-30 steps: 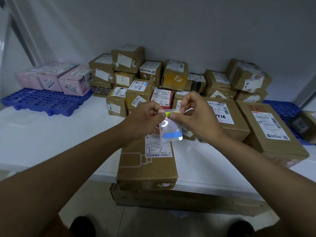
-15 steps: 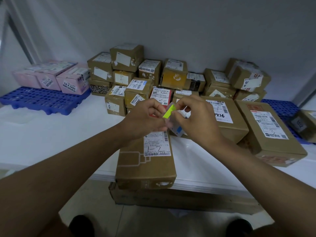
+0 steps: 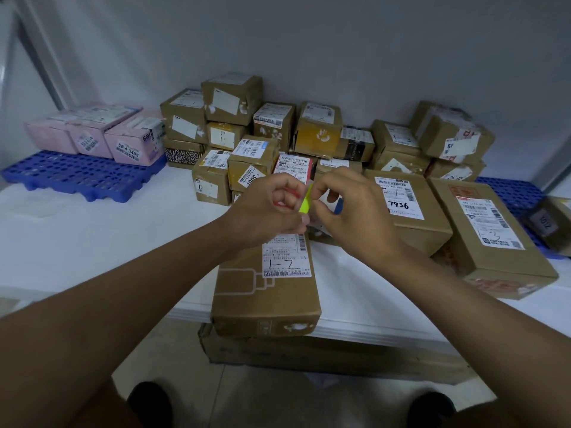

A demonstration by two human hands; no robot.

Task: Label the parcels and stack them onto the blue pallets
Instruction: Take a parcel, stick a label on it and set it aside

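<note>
Head view: a heap of brown parcels (image 3: 309, 140) covers the rear of the white worktop (image 3: 92, 242); three pink boxes (image 3: 92, 131) sit on the left blue pallet (image 3: 77, 177). My left hand (image 3: 265, 211) and right hand (image 3: 349, 211) meet above the near parcel (image 3: 265, 291) marked "1-2", both pinching one yellow-green label (image 3: 305, 202). A second blue pallet (image 3: 509, 193) lies at right, partly hidden by parcels.

White tabletop (image 3: 92, 242) against a plain grey wall (image 3: 340, 50). Flattened brown cardboard sheet (image 3: 324, 353) lies under the table's front edge. Pale tiled floor (image 3: 278, 400) below; two dark shoe tips (image 3: 151, 400) at bottom. Pale slanted frame bar (image 3: 40, 47) upper left.
</note>
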